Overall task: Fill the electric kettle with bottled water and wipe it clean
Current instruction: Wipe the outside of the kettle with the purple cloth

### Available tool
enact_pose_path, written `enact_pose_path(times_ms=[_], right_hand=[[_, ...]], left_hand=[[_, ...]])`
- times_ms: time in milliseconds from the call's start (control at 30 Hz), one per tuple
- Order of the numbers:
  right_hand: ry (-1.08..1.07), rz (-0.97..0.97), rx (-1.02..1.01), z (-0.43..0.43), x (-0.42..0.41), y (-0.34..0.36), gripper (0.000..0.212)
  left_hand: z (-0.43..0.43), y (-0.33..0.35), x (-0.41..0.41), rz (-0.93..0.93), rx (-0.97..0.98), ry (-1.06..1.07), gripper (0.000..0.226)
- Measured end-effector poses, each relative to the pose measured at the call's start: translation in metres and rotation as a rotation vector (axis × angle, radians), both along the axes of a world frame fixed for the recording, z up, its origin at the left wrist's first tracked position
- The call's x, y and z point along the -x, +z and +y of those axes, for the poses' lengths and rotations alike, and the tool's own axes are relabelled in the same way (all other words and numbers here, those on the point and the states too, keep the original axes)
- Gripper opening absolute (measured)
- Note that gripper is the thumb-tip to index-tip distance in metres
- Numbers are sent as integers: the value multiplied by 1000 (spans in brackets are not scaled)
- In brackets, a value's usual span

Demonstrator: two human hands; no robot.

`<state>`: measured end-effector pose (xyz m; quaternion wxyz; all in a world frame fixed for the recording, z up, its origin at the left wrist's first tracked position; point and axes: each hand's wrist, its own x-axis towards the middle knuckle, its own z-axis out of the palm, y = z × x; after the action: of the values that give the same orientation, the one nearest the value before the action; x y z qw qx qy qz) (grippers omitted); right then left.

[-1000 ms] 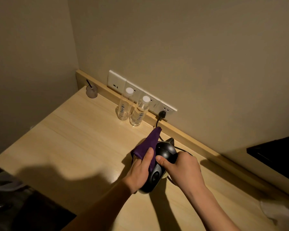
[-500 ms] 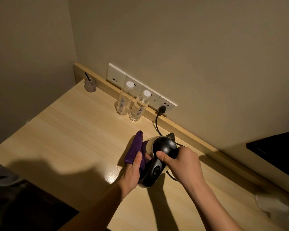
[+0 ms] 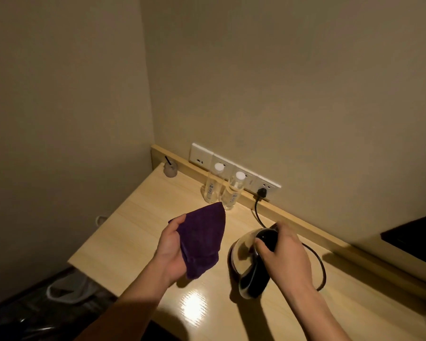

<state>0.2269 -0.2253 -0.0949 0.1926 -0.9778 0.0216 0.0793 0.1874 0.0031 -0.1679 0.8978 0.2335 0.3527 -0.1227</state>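
Our right hand (image 3: 283,254) grips the kettle (image 3: 244,252) on the desk (image 3: 138,230); left of the kettle our left hand (image 3: 171,249) holds the cloth (image 3: 203,239) clear. Wiping seems underway; filling we cannot judge.

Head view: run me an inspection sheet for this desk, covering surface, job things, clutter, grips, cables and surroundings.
Surface: pale wooden desk, glossy, with light glare near the front.
Job's things: kettle on the desk; purple cloth held apart from it; two capped water bottles upright by the back rail.
Clutter: small cup with a dark stick, in the corner.
Grips: left grip holds the cloth; right grip grasps the kettle's top.
Cables: black cable runs from the kettle to a plug in the wall sockets.
Surroundings: plain walls; dark object at right, bagged bin below left, both dim.
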Motion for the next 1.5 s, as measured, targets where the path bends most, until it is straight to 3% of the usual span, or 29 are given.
enact_pose_path(times_ms=[100, 267, 367, 433, 533, 700, 800, 967, 1100, 1233, 1400, 1500], right_hand=[[115, -28, -280, 31, 2, 10, 71], [9, 412, -977, 76, -13, 0, 78], [15, 576, -1169, 95, -15, -22, 43], [-30, 597, -1204, 107, -16, -35, 32], [-119, 563, -1153, 127, -20, -51, 30], [-225, 506, -1088, 161, -31, -80, 44], [-256, 469, -974, 178, -47, -102, 25], [-226, 422, -784, 210, -79, -155, 19], [-211, 371, -633, 232, -96, -190, 11], [-190, 269, -453, 247, -102, -198, 5], [-125, 180, -168, 248, -97, -199, 21], [131, -1, 44, 247, -96, -196, 45]], left_hand=[[26, 30, 8, -69, 44, -31, 37], [63, 53, 6, -150, 50, -143, 44], [85, 53, 2, -187, 20, -245, 41], [101, 44, -3, -208, -14, -319, 57], [126, 25, -15, -206, -107, -400, 71], [161, -17, -46, -100, -360, -414, 45], [179, -40, -74, -54, -625, -455, 34], [201, -88, -119, -104, -927, -624, 26], [210, -131, -144, -188, -1307, -789, 39], [213, -161, -149, -212, -1505, -859, 46], [209, -160, -146, -115, -1811, -899, 61], [203, -156, -138, -264, -2115, -821, 65]])
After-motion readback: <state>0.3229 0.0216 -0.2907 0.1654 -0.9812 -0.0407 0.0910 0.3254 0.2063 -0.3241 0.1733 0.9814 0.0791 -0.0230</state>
